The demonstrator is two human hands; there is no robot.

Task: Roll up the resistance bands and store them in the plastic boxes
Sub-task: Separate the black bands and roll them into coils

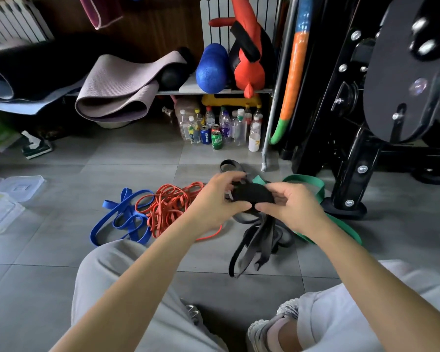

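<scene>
A black resistance band (253,195) is wound into a thick roll above the floor. My left hand (218,199) grips its left side and my right hand (293,207) pinches its right side. The band's loose black tails (258,240) hang down to the tiles. On the floor lie a blue band (119,217), a tangled orange band (168,204) and a wide green band (315,184). Clear plastic boxes (0,212) with a lid (20,186) sit at the far left.
Several bottles and cans (218,128) stand under a metal shelf (213,92) holding folded mats and a blue foam roller (212,68). A black gym machine (366,148) with its foot stands at the right. My knees in grey trousers frame the grey tiled floor.
</scene>
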